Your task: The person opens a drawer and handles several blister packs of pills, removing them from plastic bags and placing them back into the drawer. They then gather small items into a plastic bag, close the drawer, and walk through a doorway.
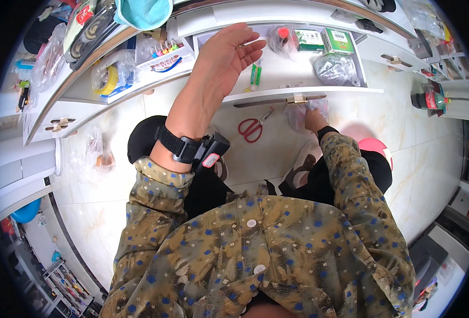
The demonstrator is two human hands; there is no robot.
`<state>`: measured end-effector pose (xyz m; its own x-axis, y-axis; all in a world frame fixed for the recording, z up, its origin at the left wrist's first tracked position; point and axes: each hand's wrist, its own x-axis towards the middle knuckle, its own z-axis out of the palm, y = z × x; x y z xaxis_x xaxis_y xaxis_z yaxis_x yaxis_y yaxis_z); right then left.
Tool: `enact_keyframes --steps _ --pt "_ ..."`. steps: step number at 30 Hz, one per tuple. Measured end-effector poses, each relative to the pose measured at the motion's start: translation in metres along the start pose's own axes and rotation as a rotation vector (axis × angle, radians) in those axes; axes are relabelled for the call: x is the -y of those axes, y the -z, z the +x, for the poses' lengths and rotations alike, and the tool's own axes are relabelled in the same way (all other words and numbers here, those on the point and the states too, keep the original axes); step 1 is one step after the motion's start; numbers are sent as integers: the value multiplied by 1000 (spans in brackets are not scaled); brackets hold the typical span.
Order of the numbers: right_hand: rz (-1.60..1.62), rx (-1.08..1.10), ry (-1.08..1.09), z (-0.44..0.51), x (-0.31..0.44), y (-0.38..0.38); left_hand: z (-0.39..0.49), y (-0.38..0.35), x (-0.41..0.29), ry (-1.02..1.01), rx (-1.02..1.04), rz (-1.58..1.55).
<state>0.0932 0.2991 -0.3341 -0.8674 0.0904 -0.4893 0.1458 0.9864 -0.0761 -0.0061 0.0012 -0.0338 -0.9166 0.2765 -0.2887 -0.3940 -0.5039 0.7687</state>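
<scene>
My left hand hangs over the left part of an open white drawer, fingers apart and nothing seen in it. Below the drawer's front, my right hand is on a thin clear plastic bag; its fingers are partly hidden. In the drawer lie a green and white tube, a bagged bottle with a red cap, two green and white boxes and a knotted plastic bag. Scissors with red handles rest on the floor tiles.
At the left, another open drawer holds yellow tape and a white box. A plastic bag lies on the floor at the left. A pink round object is beside my right knee. A bottle with a red label lies at the right.
</scene>
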Motion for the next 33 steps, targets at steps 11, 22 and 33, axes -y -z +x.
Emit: enact_keyframes --steps 11,22,33 --pt "-300 40 374 -7 22 13 -3 1 -2 -21 64 -23" --pt "-103 537 495 -32 96 56 -1 3 -3 -20 72 -23" --pt "45 597 783 -112 183 157 1 5 -8 -32 67 -65"
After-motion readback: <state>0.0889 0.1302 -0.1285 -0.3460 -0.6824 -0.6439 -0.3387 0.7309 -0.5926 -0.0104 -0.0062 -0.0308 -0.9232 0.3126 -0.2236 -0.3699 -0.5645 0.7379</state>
